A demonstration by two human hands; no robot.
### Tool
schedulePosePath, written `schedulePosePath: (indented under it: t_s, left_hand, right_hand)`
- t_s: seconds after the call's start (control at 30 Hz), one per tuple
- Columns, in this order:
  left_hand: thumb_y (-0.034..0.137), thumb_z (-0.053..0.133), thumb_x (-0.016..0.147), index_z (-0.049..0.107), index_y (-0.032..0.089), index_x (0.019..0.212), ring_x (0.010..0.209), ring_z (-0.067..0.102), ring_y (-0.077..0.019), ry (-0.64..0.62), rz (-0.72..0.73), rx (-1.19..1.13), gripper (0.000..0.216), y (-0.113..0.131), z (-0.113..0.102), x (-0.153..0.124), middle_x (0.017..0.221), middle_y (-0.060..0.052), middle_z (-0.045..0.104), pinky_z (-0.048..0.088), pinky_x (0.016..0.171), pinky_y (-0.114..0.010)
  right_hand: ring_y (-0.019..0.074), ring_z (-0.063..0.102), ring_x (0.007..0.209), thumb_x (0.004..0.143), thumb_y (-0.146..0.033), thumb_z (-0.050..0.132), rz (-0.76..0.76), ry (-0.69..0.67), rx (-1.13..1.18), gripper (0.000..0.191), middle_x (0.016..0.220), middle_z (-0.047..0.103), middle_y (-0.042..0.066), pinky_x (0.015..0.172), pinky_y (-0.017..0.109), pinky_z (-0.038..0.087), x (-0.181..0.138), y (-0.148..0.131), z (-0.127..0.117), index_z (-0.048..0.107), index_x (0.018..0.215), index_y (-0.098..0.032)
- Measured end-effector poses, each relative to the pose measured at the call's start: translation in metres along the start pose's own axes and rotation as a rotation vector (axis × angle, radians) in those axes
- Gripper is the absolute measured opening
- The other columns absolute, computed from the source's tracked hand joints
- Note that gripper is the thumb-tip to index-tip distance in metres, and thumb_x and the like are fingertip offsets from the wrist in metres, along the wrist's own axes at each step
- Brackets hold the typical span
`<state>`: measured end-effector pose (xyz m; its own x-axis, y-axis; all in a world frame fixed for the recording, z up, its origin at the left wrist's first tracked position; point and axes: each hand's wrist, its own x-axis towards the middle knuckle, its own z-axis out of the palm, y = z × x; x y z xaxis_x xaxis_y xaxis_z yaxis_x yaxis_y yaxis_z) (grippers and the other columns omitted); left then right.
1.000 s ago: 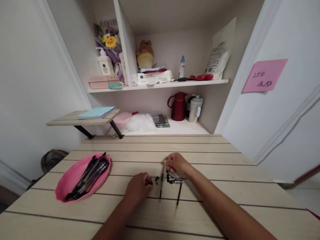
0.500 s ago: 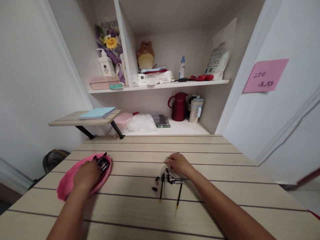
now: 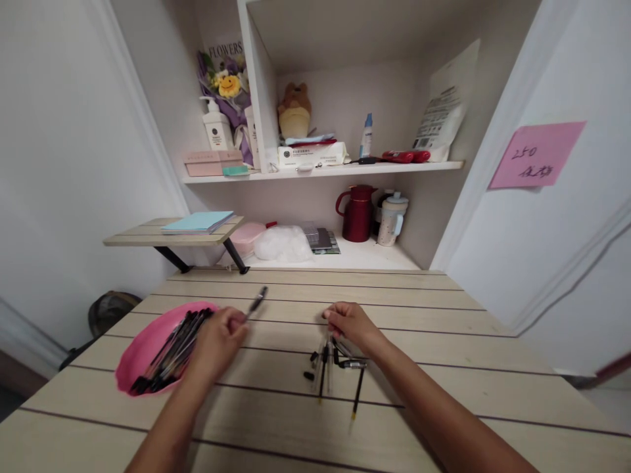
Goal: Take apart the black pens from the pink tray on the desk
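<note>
My left hand [image 3: 221, 338] is closed on a pen [image 3: 257, 301], whose dark end points up and away over the table. Just left of that hand lies a pink oval dish [image 3: 132, 328] with many dark pens [image 3: 172, 351] in it. My right hand [image 3: 352, 323] is pinched shut above the table; a small dark bit shows at its fingertips, too small to name. Below it lie pen parts: a black refill with a yellow end [image 3: 358, 393], clear barrels [image 3: 330, 374], a clip-on cap piece [image 3: 353, 364] and small black pieces [image 3: 309, 376].
At the back left a small raised shelf [image 3: 133, 233] carries blue paper [image 3: 197, 222]. Behind the slatted table [image 3: 276, 420] stand a red jug [image 3: 357, 213], a speckled cup [image 3: 392, 220] and a white plastic bag [image 3: 283, 244]. A backpack [image 3: 113, 309] is beyond the left edge.
My left hand has come up out of the pink dish and moved right with a pen. The right hand stays nearly in place. The view has shifted slightly.
</note>
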<state>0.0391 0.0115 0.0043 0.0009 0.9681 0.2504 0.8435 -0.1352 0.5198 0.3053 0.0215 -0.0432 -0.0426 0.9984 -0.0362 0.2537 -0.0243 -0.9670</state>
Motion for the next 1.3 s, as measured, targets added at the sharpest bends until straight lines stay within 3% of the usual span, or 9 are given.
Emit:
schedulePosePath:
  t_s: [0.1, 0.2, 0.43, 0.57, 0.7, 0.8, 0.97, 1.07, 1.3]
  left_hand:
    - [0.027, 0.057, 0.061, 0.054, 0.019, 0.065, 0.054, 0.049, -0.0131, -0.094, 0.058, -0.320, 0.010, 0.038, 0.035, -0.021, 0.057, 0.001, 0.053, 0.034, 0.051, -0.022]
    - [0.023, 0.061, 0.058, 0.053, 0.019, 0.060, 0.053, 0.047, -0.0116, -0.157, 0.029, -0.532, 0.010, 0.058, 0.057, -0.037, 0.056, 0.002, 0.050, 0.033, 0.049, -0.021]
    - [0.034, 0.057, 0.069, 0.055, 0.013, 0.073, 0.033, 0.022, 0.0010, -0.861, -0.380, -1.293, 0.021, 0.054, 0.053, -0.037, 0.059, 0.004, 0.046, 0.011, 0.031, -0.015]
    - [0.035, 0.060, 0.067, 0.053, 0.014, 0.074, 0.032, 0.029, -0.0004, -0.748, -0.319, -1.280, 0.023, 0.054, 0.064, -0.036, 0.052, 0.006, 0.045, 0.017, 0.030, -0.014]
    - [0.034, 0.064, 0.063, 0.048, 0.016, 0.068, 0.029, 0.028, -0.0015, -0.598, -0.326, -1.165, 0.025, 0.059, 0.076, -0.038, 0.042, 0.010, 0.037, 0.018, 0.029, -0.013]
    - [0.033, 0.063, 0.066, 0.050, 0.015, 0.070, 0.031, 0.023, 0.0014, -0.729, -0.400, -1.279, 0.023, 0.058, 0.069, -0.041, 0.049, 0.008, 0.041, 0.011, 0.029, -0.012]
    - [0.030, 0.059, 0.070, 0.056, 0.013, 0.079, 0.033, 0.020, 0.0029, -0.961, -0.457, -1.390, 0.020, 0.049, 0.055, -0.048, 0.059, 0.004, 0.044, 0.007, 0.030, -0.013]
    - [0.029, 0.059, 0.070, 0.057, 0.015, 0.091, 0.033, 0.023, 0.0020, -0.866, -0.419, -1.366, 0.026, 0.047, 0.060, -0.049, 0.060, 0.004, 0.045, 0.009, 0.030, -0.014]
    - [0.029, 0.062, 0.067, 0.056, 0.017, 0.092, 0.036, 0.033, -0.0002, -0.734, -0.404, -1.267, 0.028, 0.048, 0.070, -0.051, 0.061, 0.005, 0.048, 0.016, 0.032, -0.014]
  right_hand:
    - [0.0076, 0.049, 0.047, 0.068, -0.042, 0.057, -0.066, -0.072, 0.379, 0.029, 0.060, 0.057, 0.000, 0.042, 0.018, 0.033, -0.011, -0.015, 0.014, 0.056, 0.076, -0.014]
    - [0.0073, 0.047, 0.045, 0.062, -0.040, 0.063, -0.073, -0.005, 0.465, 0.028, 0.053, 0.054, -0.002, 0.041, 0.018, 0.032, -0.016, -0.020, 0.022, 0.057, 0.071, -0.014]
    - [0.0075, 0.047, 0.048, 0.061, -0.037, 0.065, -0.134, -0.092, 0.543, 0.026, 0.056, 0.057, 0.000, 0.047, 0.020, 0.035, -0.013, -0.021, 0.012, 0.061, 0.071, -0.013]
    - [0.0075, 0.050, 0.049, 0.062, -0.041, 0.064, -0.078, -0.057, 0.601, 0.031, 0.067, 0.060, 0.001, 0.046, 0.019, 0.036, -0.013, -0.020, 0.013, 0.059, 0.080, -0.015]
    - [0.0062, 0.045, 0.039, 0.059, -0.039, 0.067, 0.028, -0.045, 0.518, 0.028, 0.050, 0.052, -0.004, 0.037, 0.017, 0.031, -0.015, -0.015, 0.025, 0.054, 0.066, -0.015]
    - [0.0050, 0.043, 0.039, 0.059, -0.037, 0.067, -0.006, -0.060, 0.556, 0.027, 0.046, 0.050, -0.004, 0.038, 0.017, 0.031, -0.011, -0.015, 0.018, 0.053, 0.061, -0.014]
    - [0.0047, 0.046, 0.043, 0.060, -0.035, 0.067, -0.095, 0.125, 0.659, 0.026, 0.053, 0.055, -0.003, 0.042, 0.016, 0.035, 0.002, -0.017, -0.038, 0.055, 0.070, -0.015]
    - [0.0052, 0.045, 0.038, 0.060, -0.028, 0.066, 0.022, 0.031, 0.394, 0.023, 0.050, 0.056, -0.004, 0.036, 0.016, 0.031, 0.002, -0.012, -0.048, 0.055, 0.076, -0.016]
    - [0.0112, 0.048, 0.034, 0.051, -0.019, 0.066, 0.126, -0.162, -0.369, 0.015, 0.041, 0.054, -0.002, 0.035, 0.020, 0.029, -0.014, -0.005, -0.003, 0.055, 0.061, -0.018]
